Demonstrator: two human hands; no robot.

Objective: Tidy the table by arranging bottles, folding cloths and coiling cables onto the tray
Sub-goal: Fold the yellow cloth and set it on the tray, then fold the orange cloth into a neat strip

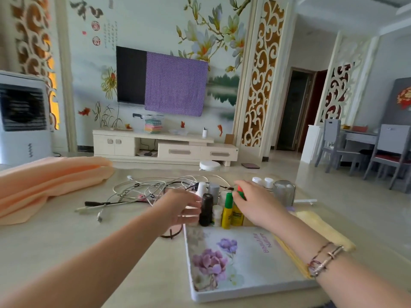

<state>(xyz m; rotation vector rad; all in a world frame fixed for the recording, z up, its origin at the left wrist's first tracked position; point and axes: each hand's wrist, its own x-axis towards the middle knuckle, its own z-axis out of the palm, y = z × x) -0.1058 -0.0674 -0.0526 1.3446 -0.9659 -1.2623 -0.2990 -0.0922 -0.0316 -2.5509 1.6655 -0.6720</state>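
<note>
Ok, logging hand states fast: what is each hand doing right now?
Left hand: open, fingers spread beside the black bottle, holding nothing.
Right hand: grips a red-and-green bottle.

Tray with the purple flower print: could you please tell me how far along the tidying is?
Done: several small bottles, including a black bottle and a yellow bottle with a green cap, stand at the far end of the flower-print tray. In hand: the right hand grips a red-and-green item; the left hand reaches beside them. Left: the tangled white cables, peach cloth and yellow cloth.

Floral mural wall (211, 36), half-covered TV (131, 74), cream cabinet (164, 145).
</note>
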